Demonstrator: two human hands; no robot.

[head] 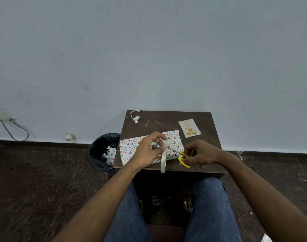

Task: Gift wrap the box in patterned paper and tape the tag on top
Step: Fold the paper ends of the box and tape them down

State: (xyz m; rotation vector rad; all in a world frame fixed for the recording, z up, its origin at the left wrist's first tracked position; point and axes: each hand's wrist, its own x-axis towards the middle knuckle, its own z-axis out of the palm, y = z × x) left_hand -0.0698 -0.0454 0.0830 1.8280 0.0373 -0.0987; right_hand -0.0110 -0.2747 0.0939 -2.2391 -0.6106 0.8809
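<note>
Our left hand (150, 149) pinches a strip of tape (164, 155). Our right hand (199, 153) has its fingers hooked in the yellow scissors (181, 157), blades at the tape. The strip could curl and stick to itself, or the blades could nick the paper. The box (173, 139) lies right under our left fingers, wrapped in dotted paper. The tag (189, 128) lies beyond our right fingers, not taped yet.

My left hand (149, 149) pinches tape (163, 160) over the wrapped box (131, 147); my right hand (199, 153) grips yellow scissors (182, 158); the tag (189, 128) lies far right on the worktop (166, 117).
</note>
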